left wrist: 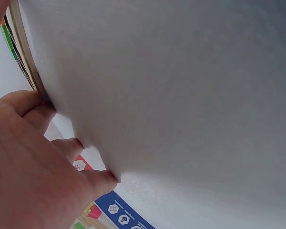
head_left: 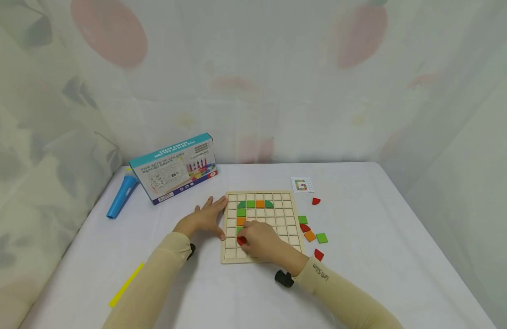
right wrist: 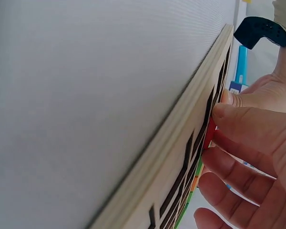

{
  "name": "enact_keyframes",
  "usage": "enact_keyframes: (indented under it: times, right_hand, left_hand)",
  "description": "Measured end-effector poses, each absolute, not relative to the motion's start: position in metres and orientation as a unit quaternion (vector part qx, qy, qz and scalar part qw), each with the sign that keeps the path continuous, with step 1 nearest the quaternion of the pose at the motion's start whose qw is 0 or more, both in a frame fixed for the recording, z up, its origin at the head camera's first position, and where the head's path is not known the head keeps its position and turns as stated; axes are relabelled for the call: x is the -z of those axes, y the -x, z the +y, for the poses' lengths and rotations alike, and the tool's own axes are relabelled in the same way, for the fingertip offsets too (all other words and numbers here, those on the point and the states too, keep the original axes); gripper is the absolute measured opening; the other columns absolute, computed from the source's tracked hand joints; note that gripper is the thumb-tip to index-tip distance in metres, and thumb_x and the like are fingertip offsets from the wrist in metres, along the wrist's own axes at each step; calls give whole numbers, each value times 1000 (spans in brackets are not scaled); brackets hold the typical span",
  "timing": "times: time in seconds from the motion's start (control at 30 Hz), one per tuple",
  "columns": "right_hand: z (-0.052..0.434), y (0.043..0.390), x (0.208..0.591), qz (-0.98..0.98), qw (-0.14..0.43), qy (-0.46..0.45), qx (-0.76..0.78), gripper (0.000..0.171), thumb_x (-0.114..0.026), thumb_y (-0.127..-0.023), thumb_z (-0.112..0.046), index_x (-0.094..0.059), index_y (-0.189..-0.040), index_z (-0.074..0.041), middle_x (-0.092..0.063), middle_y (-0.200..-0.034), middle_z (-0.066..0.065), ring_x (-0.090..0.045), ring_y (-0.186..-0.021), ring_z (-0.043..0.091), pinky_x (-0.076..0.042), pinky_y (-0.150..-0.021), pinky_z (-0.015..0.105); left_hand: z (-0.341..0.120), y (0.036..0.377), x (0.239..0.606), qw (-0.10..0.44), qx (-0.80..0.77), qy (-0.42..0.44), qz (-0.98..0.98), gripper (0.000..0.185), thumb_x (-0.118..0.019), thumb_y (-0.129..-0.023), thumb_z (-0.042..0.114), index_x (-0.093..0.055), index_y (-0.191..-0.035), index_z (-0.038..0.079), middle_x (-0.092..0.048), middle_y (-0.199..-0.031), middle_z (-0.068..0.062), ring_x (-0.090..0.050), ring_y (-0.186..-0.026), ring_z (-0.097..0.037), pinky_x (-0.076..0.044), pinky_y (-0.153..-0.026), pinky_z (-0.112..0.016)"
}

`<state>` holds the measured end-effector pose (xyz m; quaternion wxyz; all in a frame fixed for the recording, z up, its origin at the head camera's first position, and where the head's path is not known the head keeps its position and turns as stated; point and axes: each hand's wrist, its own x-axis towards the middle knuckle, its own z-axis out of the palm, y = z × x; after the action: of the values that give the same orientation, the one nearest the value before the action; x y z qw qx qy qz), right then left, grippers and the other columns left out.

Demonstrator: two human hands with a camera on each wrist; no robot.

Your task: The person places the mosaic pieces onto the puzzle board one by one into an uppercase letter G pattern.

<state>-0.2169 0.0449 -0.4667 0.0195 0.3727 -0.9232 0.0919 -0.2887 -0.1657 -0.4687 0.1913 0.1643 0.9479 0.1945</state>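
A wooden grid board (head_left: 233,254) lies flat, with green and orange tiles set in a row near its top and down a left column. My right hand (head_left: 261,238) is over the lower left of the board, thumb and fingertips pinching a red quarter-circle tile (head_left: 241,241) at the foot of that column. In the right wrist view the red tile (right wrist: 209,133) shows low in the grid, partly hidden by the fingers. My left hand (head_left: 205,216) rests on the cloth with fingers spread, its thumb and a fingertip touching the board's left edge.
Right of the board lie loose tiles, among them a green square (head_left: 322,238) and a red quarter-circle (head_left: 319,254). Behind them is a pattern card (head_left: 302,184). A bead-set box (head_left: 175,171), a blue toy microphone (head_left: 123,196) and a yellow strip (head_left: 126,285) are on the left.
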Motion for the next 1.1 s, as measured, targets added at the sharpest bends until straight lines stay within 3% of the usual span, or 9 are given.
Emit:
enact_keyframes:
  times: [0.53,0.87,1.1]
  right_hand:
    - [49,218,466,-923,10,-370,-107,24,-68,-82,-24,-70,-105,-16,-57,-90,-8,-49,-75,6,-44,-64,18]
    - [61,219,456,-919,21,-374,-122,22,-67,-84,-21,-70,-105,-15,-62,-98,-5,-57,-89,10,-49,-79,24]
    - [79,226,450,-929,24,-342,-137,26,-70,-82,-22,-69,-107,-15,-61,-102,-3,-59,-92,12,-51,-77,25]
  left_hand:
    - [-165,291,471,194,-192,-166,947,122,-86,-52,41,-15,-149,14,-5,-155,-3,8,-139,-37,3,-99,-71]
    - [-164,287,467,198,-194,-163,947,122,-86,-53,39,-15,-149,14,-5,-155,-3,8,-139,-37,4,-100,-70]
    - [-164,288,467,191,-191,-162,949,122,-87,-52,38,-16,-149,14,-6,-155,-3,7,-139,-38,3,-100,-70]
